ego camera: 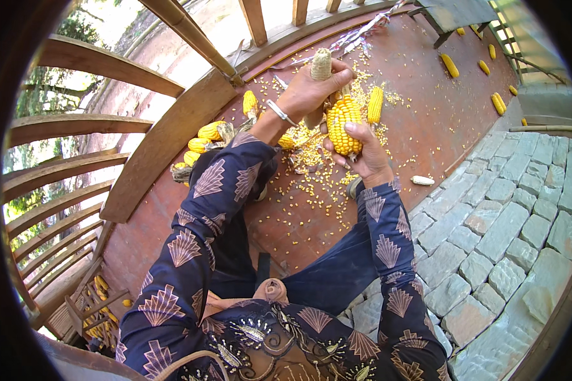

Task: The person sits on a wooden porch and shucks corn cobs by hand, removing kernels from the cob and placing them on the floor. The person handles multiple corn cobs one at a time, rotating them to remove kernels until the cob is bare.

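My left hand [310,90], with a metal bangle at its wrist, is closed around a pale, bare corn cob [321,64]. The cob's blunt end sticks up past the thumb. Just below, my right hand [368,148] grips a yellow ear of corn [344,121] with its kernels on, the thumb lying along its side. The ear's upper end is close under my left hand; whether they touch cannot be made out. Beneath both hands, loose corn kernels [310,159] lie scattered over the red floor [286,238]. Another yellow ear [375,105] rests on the floor beyond my right hand.
Several ears with dried husks [210,131] lie left of my knee. A stripped white cob [422,180] is at the right, near a grey stone wall [500,205]. Wooden railing [167,147] curves along the left. More ears [449,65] lie near a low table [453,14].
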`<action>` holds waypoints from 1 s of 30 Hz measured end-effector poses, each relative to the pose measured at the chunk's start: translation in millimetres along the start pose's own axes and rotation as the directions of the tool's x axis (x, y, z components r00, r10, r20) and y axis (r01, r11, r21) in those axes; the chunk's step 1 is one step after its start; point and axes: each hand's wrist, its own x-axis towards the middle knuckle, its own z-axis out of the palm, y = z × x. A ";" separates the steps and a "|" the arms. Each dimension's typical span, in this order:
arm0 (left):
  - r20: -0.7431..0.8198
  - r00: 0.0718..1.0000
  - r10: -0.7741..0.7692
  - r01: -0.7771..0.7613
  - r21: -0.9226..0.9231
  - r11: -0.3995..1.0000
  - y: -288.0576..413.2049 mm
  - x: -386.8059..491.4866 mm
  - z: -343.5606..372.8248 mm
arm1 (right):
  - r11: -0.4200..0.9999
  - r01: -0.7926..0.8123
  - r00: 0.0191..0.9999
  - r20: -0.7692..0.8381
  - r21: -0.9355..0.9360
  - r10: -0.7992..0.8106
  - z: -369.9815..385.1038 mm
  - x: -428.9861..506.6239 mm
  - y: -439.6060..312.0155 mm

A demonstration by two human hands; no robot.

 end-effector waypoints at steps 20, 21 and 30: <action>-0.130 0.990 -0.062 0.067 0.036 0.997 0.7 -0.7 -1.5 | 0.981 -0.090 0.996 0.006 0.174 0.090 1.5 2.2 2.1; -0.061 0.998 -0.031 0.033 0.030 0.999 1.6 -1.7 -3.0 | 0.999 -0.040 0.997 -0.067 0.017 0.041 0.9 2.7 2.5; -0.208 0.961 0.183 -0.125 0.262 0.957 -14.6 -9.7 21.3 | 0.725 0.075 0.949 -0.175 -0.685 -0.264 17.4 5.7 3.1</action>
